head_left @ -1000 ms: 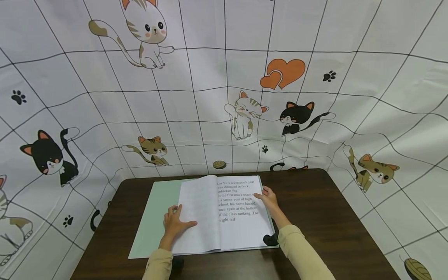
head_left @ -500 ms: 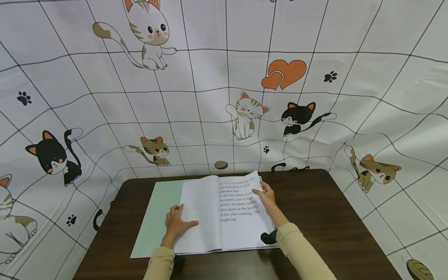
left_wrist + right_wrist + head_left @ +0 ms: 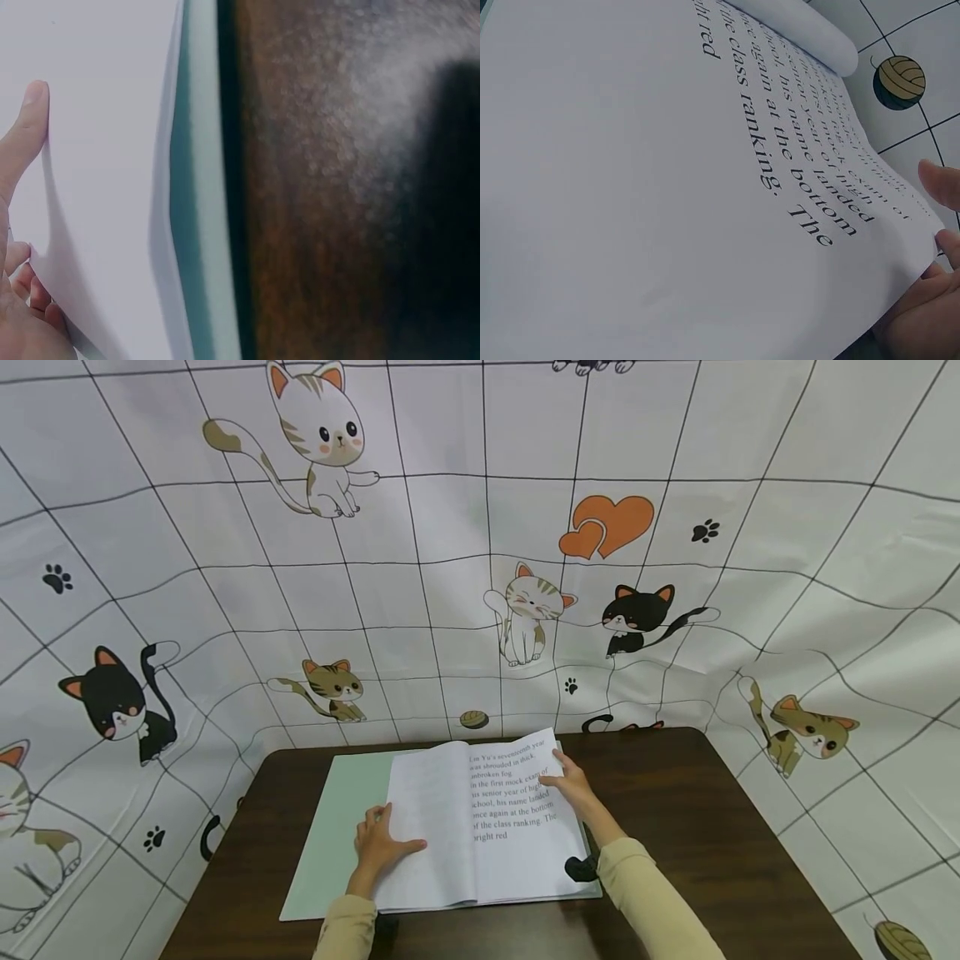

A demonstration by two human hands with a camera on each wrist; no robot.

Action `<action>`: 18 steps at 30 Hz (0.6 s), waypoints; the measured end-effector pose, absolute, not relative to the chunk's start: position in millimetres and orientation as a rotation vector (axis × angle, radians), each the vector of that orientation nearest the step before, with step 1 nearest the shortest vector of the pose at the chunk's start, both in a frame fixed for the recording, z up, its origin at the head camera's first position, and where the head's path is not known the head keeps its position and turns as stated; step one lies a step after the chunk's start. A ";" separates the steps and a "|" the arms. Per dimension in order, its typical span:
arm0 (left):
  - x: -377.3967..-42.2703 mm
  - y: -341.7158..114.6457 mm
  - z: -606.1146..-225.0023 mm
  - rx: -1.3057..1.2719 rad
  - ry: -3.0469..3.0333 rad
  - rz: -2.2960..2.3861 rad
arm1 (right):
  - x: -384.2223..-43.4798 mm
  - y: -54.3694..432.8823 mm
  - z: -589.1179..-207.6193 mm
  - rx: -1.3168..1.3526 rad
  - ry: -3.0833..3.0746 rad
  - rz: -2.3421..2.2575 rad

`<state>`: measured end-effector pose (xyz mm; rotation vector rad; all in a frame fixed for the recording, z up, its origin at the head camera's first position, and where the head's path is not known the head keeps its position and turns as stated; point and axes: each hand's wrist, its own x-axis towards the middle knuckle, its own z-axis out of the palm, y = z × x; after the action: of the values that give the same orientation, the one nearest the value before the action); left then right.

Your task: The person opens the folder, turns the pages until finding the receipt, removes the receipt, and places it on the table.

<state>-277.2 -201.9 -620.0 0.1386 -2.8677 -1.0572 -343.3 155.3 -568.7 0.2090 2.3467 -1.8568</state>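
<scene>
Background: white wall [image 3: 420, 597] printed with cats and grid lines; below it, dark wood counter [image 3: 690, 835]. Book [image 3: 536, 870] lies open on the counter, directly in front of the person, between the two hands. Its spine [image 3: 474, 847] runs away from the body, so the long axis of each page points toward the wall.

Key relation: the outer edge of the right page [image 3: 517, 847] runs alongside the right hand [image 3: 576, 789], which sits at the upper half of that edge. The top outer corner [image 3: 548, 740] stands raised, just beyond the fingers and well apart from the left hand [image 3: 378, 845]. Right hand is therefore the nearer one.

Right hand state: fingers meet the page edge, partly behind the paper; thumb looks raised in the wrist view. Cannot tell whether it pinches the sheet.

Left hand state: spread and relaxed, gripping nothing; thumb [image 3: 30, 116] rests on the blank left page [image 3: 431, 810], fingers at its outer edge, beside the pale green cover [image 3: 337, 810]. Spine lies between the hands.
</scene>
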 end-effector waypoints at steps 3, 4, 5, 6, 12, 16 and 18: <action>-276.6 -201.2 -619.8 0.145 -2.864 -1.069 | -343.9 157.0 -567.3 0.189 2.344 -1.841; -276.4 -201.3 -620.2 0.143 -2.864 -1.064 | -343.9 157.2 -567.3 0.188 2.340 -1.843; -276.1 -201.4 -620.2 0.143 -2.862 -1.065 | -343.8 157.7 -567.2 0.180 2.342 -1.843; -275.9 -201.5 -620.0 0.142 -2.862 -1.064 | -343.8 158.1 -567.0 0.177 2.343 -1.846; -276.5 -202.6 -619.4 0.142 -2.867 -1.064 | -344.4 159.6 -564.3 0.143 2.353 -1.860; -276.3 -202.4 -618.9 0.145 -2.872 -1.068 | -345.9 160.3 -561.1 0.145 2.308 -1.882; -275.7 -201.8 -618.5 0.148 -2.874 -1.070 | -347.5 160.7 -561.5 0.153 2.282 -1.897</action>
<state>-275.7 -201.8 -618.5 0.1481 -2.8745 -1.0697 -347.5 160.7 -561.5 0.1534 2.2818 -1.8970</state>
